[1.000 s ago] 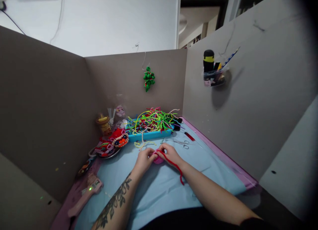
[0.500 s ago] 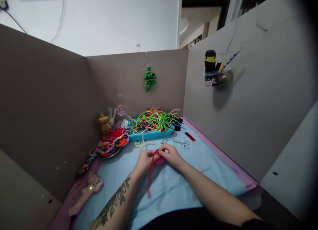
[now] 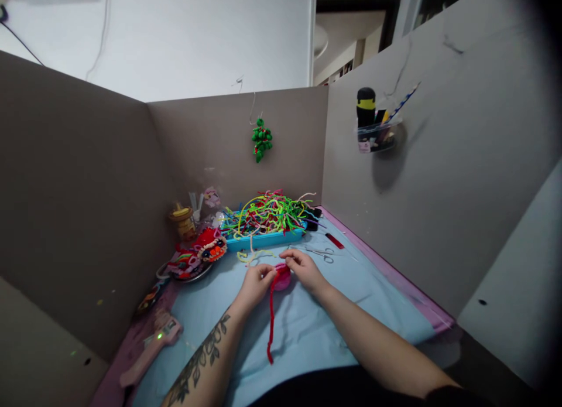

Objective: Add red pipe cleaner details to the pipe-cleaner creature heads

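Note:
My left hand (image 3: 256, 281) and my right hand (image 3: 302, 268) meet over a small pink round piece (image 3: 282, 276) on the light blue mat (image 3: 351, 301). Both hands pinch it with closed fingers. A red pipe cleaner (image 3: 271, 316) comes off the pink piece and hangs down toward me, between my forearms, its free end lying on the mat. Just behind my hands lies a pale yellow pipe cleaner (image 3: 252, 255).
A blue tray (image 3: 263, 239) heaped with coloured pipe cleaners stands at the back. Scissors (image 3: 322, 253) and a red strip (image 3: 334, 240) lie to its right. Finished red crafts (image 3: 199, 252) and a pink glue gun (image 3: 151, 345) are at left. Cardboard walls (image 3: 79, 208) enclose the desk.
The red pipe cleaner's free end swung from the right, over my right forearm, to the left and now hangs between my arms. My hands kept working on the pink piece.

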